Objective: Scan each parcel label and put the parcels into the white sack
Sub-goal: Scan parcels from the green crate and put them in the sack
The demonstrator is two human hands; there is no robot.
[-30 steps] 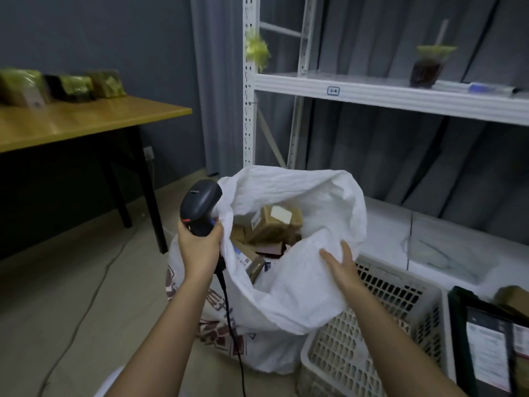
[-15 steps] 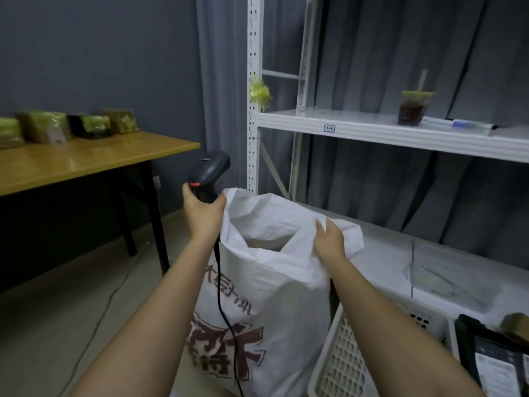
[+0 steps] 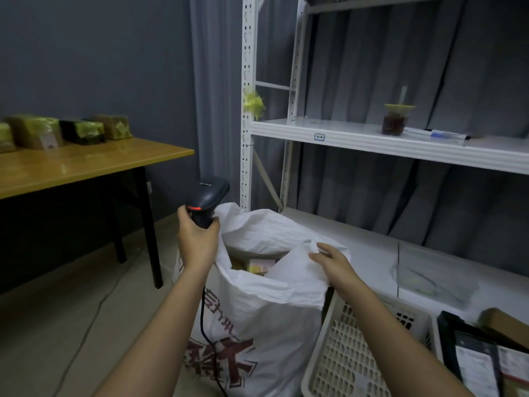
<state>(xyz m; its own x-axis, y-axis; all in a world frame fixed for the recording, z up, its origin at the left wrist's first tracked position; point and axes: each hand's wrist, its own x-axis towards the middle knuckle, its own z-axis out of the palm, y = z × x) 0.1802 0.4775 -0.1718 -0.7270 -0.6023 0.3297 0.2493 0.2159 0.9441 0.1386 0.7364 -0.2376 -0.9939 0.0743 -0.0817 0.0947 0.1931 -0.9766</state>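
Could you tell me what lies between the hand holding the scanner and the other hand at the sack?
In the head view, the white sack's open mouth lies between the left hand and right hand, with parcels showing inside.

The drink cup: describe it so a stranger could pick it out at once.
Find the white metal shelving unit against the grey curtain. On its upper shelf, towards the right, stands the drink cup: clear plastic, dark liquid, yellow-green lid, pale straw upright. A flat wrapped item with blue lies just beside it; only the cup stands tall.
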